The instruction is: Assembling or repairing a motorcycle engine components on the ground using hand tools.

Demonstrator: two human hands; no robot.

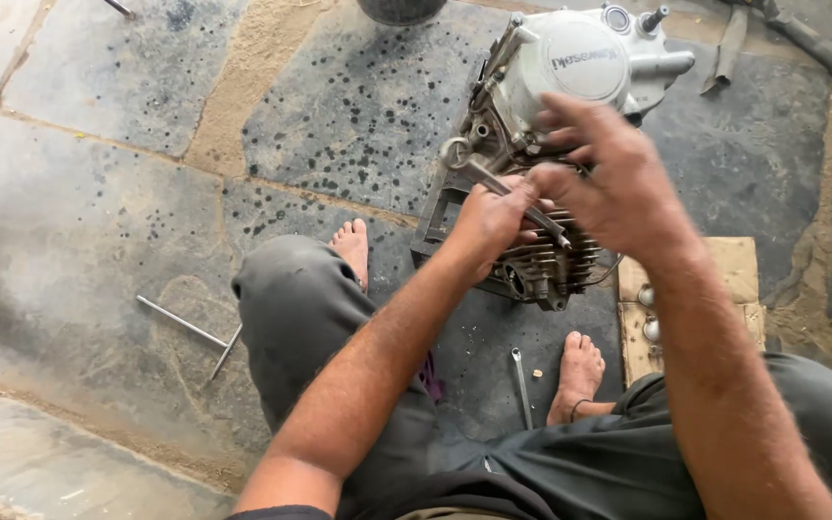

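Here our left hand (493,217) grips the ring spanner (503,185) on the engine (556,67); our right hand (618,178), fingers half-curled, steadies; turning needs firm leverage.

Your left hand (488,221) is fisted at one o'clock; your right hand (609,178) hovers beside it, fingers spread.

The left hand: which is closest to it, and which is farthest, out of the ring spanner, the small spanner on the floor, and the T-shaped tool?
From the left hand in the head view:
1. Ring spanner, in its grip, over the engine.
2. Small spanner, on the floor between the bare feet.
3. T-shaped tool, on the floor far left, beyond the knee.
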